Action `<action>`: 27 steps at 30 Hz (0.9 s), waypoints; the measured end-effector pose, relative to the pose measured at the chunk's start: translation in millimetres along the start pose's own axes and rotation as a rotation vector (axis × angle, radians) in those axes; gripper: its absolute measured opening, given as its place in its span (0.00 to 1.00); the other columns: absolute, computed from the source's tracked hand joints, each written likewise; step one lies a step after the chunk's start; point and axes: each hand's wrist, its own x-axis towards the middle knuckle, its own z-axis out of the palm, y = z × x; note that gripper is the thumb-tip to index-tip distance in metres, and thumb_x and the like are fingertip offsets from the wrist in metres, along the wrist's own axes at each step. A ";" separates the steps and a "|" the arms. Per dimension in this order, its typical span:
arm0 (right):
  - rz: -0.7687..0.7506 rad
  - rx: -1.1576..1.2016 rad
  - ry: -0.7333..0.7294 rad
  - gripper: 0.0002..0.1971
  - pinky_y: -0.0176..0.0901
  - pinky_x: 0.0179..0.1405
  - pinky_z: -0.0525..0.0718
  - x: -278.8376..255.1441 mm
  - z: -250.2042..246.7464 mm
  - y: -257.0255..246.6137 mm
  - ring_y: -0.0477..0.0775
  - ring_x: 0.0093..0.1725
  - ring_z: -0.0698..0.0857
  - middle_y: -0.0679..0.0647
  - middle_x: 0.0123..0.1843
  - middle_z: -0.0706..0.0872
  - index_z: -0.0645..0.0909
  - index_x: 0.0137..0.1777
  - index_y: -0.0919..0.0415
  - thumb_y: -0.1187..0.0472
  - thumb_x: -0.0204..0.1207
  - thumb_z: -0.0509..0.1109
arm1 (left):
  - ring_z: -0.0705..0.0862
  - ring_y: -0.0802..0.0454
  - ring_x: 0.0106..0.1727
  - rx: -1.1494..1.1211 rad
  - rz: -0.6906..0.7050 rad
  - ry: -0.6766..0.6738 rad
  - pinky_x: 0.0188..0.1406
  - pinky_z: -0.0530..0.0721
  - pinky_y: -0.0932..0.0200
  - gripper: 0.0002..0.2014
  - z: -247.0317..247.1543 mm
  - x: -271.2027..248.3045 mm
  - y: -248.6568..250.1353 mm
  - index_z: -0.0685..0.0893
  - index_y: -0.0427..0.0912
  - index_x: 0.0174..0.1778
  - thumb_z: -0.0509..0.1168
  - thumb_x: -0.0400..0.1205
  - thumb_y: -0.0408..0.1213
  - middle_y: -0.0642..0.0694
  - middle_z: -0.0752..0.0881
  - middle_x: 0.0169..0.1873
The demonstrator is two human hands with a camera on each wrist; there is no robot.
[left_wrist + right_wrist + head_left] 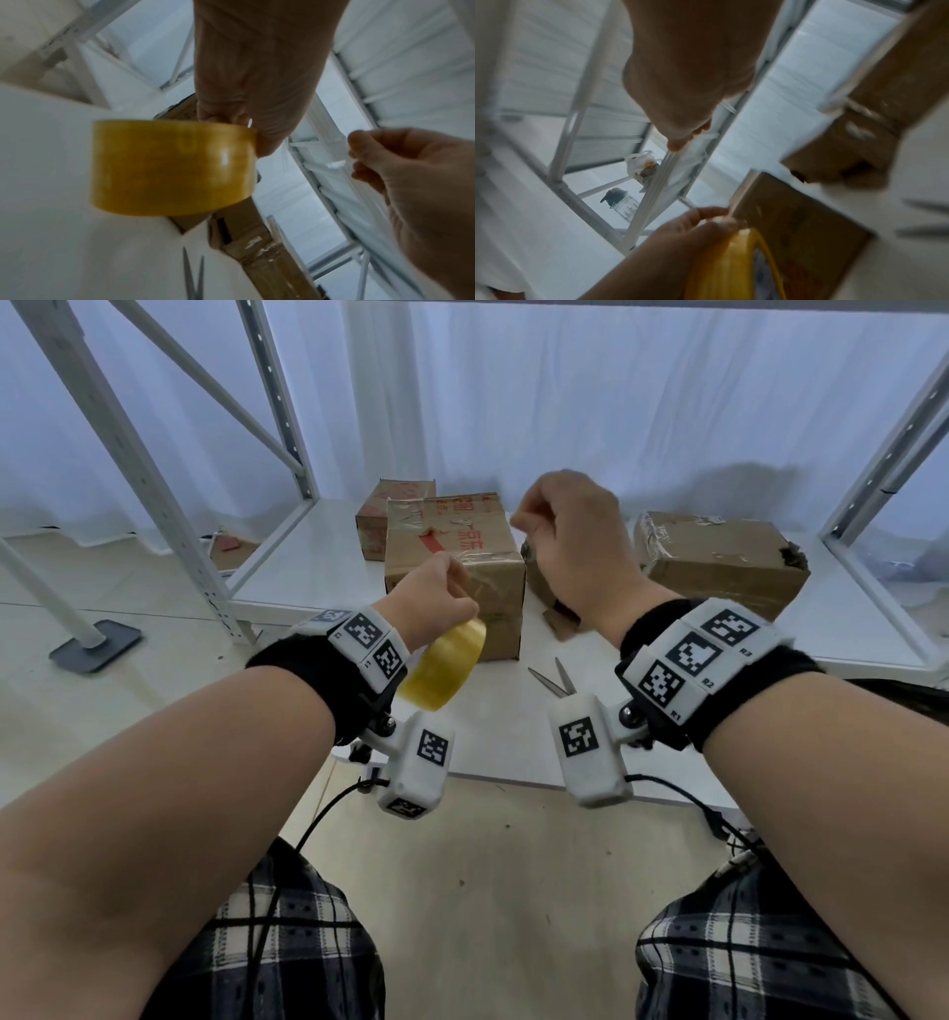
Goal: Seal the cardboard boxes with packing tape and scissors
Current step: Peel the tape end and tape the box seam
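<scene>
My left hand [442,595] grips a yellow roll of packing tape [441,671] above the table's front, just before a brown cardboard box [457,567]. Higher and to the right, my right hand [536,523] pinches the loose tape end. A clear strip [321,145] stretches from the roll [174,168] to that hand [411,172]. In the right wrist view the strip [658,182] runs from my fingertips [680,143] down to the roll [731,263]. The scissors [554,680] lie open on the table between my wrists, untouched.
A small box [393,516] stands behind the middle one, a wide taped box [719,562] sits at the right, and a torn box [539,580] is partly hidden by my right hand. White shelf posts [154,495] flank the white table [318,567].
</scene>
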 end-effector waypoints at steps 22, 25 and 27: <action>0.269 0.048 -0.040 0.05 0.33 0.41 0.68 0.8 -14.0 39.9 0.49 0.44 0.77 0.52 0.43 0.81 0.83 0.49 0.64 0.63 0.80 0.69 | 0.83 0.47 0.42 -0.156 0.183 -0.287 0.40 0.86 0.63 0.12 -2.7 -25.3 14.8 0.72 0.52 0.53 0.66 0.83 0.33 0.46 0.84 0.56; 0.266 0.051 -0.045 0.05 0.32 0.40 0.69 0.3 -13.2 40.6 0.49 0.44 0.77 0.52 0.43 0.81 0.83 0.49 0.66 0.63 0.79 0.70 | 0.83 0.47 0.45 -0.175 0.171 -0.323 0.39 0.85 0.66 0.08 -1.6 -26.3 15.5 0.78 0.43 0.56 0.64 0.84 0.30 0.48 0.83 0.52; 0.267 0.064 -0.047 0.06 0.33 0.39 0.70 0.2 -12.2 42.0 0.49 0.43 0.78 0.52 0.43 0.82 0.84 0.49 0.66 0.63 0.79 0.70 | 0.83 0.49 0.48 -0.174 0.168 -0.323 0.42 0.85 0.68 0.08 -1.4 -26.0 15.0 0.80 0.38 0.58 0.63 0.84 0.28 0.51 0.83 0.49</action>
